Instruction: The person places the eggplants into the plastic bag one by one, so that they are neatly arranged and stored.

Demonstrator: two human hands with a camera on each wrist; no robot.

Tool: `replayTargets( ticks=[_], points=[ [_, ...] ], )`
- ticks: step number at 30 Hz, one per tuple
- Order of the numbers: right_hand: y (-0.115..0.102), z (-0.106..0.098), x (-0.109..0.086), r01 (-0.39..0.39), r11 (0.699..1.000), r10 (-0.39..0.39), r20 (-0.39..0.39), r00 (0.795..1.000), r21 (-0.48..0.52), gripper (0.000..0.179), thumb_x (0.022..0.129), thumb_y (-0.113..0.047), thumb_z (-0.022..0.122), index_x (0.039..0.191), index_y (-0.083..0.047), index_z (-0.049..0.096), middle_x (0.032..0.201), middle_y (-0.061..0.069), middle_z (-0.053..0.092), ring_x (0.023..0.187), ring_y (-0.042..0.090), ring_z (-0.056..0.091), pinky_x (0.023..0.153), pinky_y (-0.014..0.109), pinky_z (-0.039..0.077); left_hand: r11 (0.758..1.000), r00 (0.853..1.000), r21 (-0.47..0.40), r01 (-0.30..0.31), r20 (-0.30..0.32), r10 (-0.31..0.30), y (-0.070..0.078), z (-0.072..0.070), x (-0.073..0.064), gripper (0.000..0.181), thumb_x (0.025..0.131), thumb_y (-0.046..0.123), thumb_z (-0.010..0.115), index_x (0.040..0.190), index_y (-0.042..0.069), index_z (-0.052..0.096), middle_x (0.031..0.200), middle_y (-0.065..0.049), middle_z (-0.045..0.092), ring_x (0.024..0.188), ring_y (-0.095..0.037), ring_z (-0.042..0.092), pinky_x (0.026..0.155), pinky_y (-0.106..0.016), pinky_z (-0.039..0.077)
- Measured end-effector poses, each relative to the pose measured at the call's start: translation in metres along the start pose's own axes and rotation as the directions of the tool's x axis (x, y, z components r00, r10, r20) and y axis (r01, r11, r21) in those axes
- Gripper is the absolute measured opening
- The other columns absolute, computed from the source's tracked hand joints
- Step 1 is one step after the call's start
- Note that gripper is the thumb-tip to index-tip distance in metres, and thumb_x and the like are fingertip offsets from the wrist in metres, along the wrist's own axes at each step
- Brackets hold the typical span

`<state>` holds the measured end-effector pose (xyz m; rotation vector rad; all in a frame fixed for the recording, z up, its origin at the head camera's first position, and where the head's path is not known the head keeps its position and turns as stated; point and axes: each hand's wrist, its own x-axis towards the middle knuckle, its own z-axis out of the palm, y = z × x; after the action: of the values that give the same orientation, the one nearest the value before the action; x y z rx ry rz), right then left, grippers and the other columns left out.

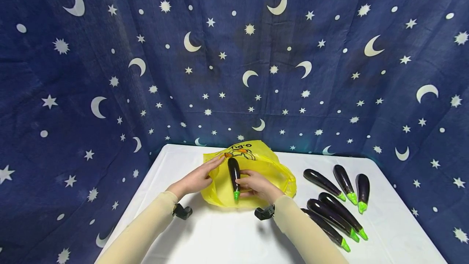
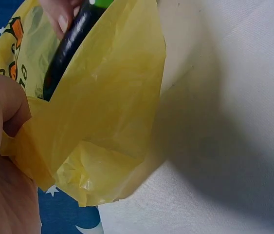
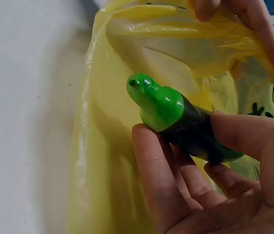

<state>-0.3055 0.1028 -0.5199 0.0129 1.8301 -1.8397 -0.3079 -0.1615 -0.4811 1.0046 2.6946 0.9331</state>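
The only lettering (image 1: 244, 146) that can be made out stands on the yellow plastic bag (image 1: 270, 170): dark characters that look like "G.DU", near the bag's far edge, just beyond a printed orange-and-black figure (image 1: 243, 152). Whether more characters belong to it cannot be told. Both wrist views catch only part of the bag's print, as orange and dark shapes, and no word is legible there.
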Motion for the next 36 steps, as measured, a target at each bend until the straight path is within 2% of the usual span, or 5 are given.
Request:
replayTargets(
  ticks=[9,16,21,29,36],
  points=[
    [0.000,0.019,0.018,-0.030,1.000,0.030,0.000,1.000,0.009,0.065,0.097,-0.011,0.069,0.153,0.003,0.039,0.112,0.019,0.067,0.093,0.026,0.071,0.077,0.041,0.060,0.999,1.000,-0.050,-0.001,-0.006,0.001,0.001,-0.001,0.002,0.088,0.086,-0.012,0.051,0.164,0.018,0.025,0.170,-0.002,0.017,0.152,-0.026,0.021,0.116,-0.047,0.031],
    [0.001,0.029,0.025,-0.033,0.999,0.033,-0.012,0.999,-0.004,0.060,0.098,-0.010,0.066,0.152,0.002,0.041,0.110,0.016,0.069,0.091,0.025,0.071,0.077,0.041,0.060,0.984,0.998,-0.169,0.061,0.017,-0.059,0.003,-0.005,0.005,0.089,0.088,-0.009,0.054,0.164,0.026,0.025,0.169,0.003,0.018,0.154,-0.024,0.017,0.120,-0.047,0.023],
    [0.001,0.035,0.028,-0.031,0.999,0.030,-0.033,0.999,-0.029,0.059,0.098,-0.011,0.068,0.150,0.001,0.043,0.108,0.015,0.069,0.087,0.023,0.071,0.075,0.040,0.060,0.959,0.997,-0.273,0.081,0.003,-0.083,0.003,-0.008,0.004,0.087,0.087,-0.008,0.055,0.163,0.028,0.031,0.167,0.002,0.026,0.150,-0.021,0.024,0.113,-0.040,0.033],
    [0.001,0.043,0.031,-0.024,0.998,0.022,-0.040,0.999,-0.052,0.062,0.096,-0.012,0.070,0.150,0.002,0.044,0.108,0.015,0.069,0.087,0.023,0.071,0.072,0.038,0.060,0.875,0.997,-0.479,0.071,0.010,-0.076,0.003,-0.007,0.002,0.085,0.088,-0.011,0.051,0.163,0.024,0.032,0.166,-0.004,0.029,0.121,-0.023,0.050,0.077,-0.024,0.050],
    [0.002,0.048,0.034,-0.028,0.998,0.027,-0.019,0.999,-0.060,0.061,0.095,-0.012,0.071,0.148,0.003,0.046,0.105,0.015,0.069,0.082,0.022,0.070,0.069,0.034,0.060,0.855,0.997,-0.513,0.072,0.010,-0.078,0.000,-0.003,0.002,0.085,0.088,-0.012,0.050,0.163,0.024,0.031,0.166,-0.004,0.029,0.126,-0.024,0.049,0.082,-0.023,0.049]
  ],
)
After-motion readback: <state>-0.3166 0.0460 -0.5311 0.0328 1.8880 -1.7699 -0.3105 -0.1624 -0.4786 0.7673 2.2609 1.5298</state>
